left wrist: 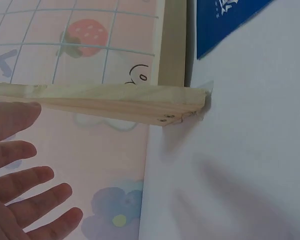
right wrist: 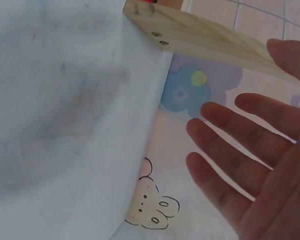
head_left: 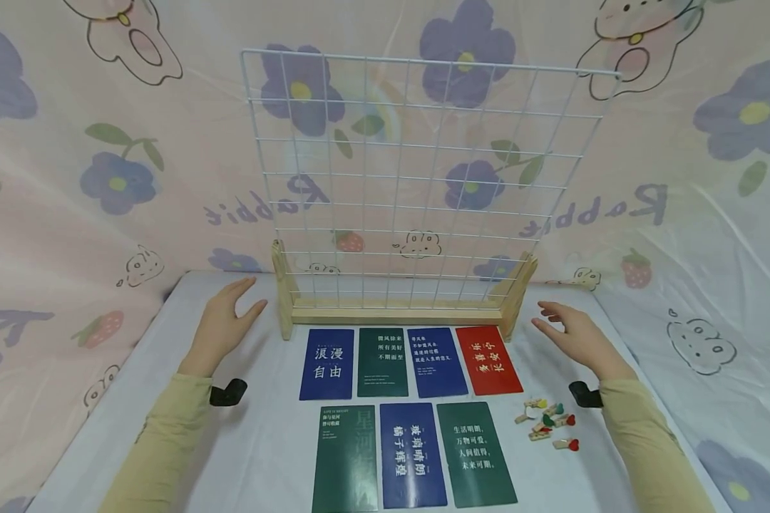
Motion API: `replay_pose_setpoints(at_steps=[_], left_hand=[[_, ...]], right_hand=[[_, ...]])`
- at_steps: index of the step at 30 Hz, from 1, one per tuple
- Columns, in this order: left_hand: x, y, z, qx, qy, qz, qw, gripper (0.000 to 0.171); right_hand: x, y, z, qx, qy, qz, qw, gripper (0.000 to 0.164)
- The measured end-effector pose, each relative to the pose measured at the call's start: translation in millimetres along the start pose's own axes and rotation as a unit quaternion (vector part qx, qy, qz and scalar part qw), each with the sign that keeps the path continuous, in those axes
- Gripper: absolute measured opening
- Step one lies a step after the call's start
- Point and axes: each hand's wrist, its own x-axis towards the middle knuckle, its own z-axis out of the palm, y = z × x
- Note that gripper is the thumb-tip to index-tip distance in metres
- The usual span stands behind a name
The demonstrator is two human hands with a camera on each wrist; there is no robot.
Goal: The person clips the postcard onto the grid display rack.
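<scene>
A white wire grid (head_left: 398, 146) stands upright in a wooden base (head_left: 398, 315). My left hand (head_left: 223, 324) is beside the base's left end, fingers spread and holding nothing; the left wrist view shows its thumb close to the wooden foot (left wrist: 115, 100). On the other side, my right hand (head_left: 577, 338) is empty too, its fingers relaxed near the right wooden foot (right wrist: 210, 35). Printed cards lie in two rows before the base. Behind are a blue card (head_left: 326, 364), a green card (head_left: 382, 370), another blue one and a red card (head_left: 490, 377).
The front row has a green card (head_left: 343, 463), a blue card (head_left: 413, 456) and a second green card (head_left: 477, 456). Several small wooden clothespins (head_left: 562, 444) with coloured decorations lie right of the cards. A patterned cloth (head_left: 192, 142) hangs behind the white table (head_left: 257, 442).
</scene>
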Motion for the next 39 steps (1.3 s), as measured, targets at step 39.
replay_pose_setpoints(at_steps=[39], left_hand=[[-37.1, 28.6, 18.1, -0.313, -0.143, -0.147, 0.9272, 0.059]], right_hand=[[-41.3, -10.3, 0.2, 0.253, -0.064, 0.028, 0.965, 0.047]])
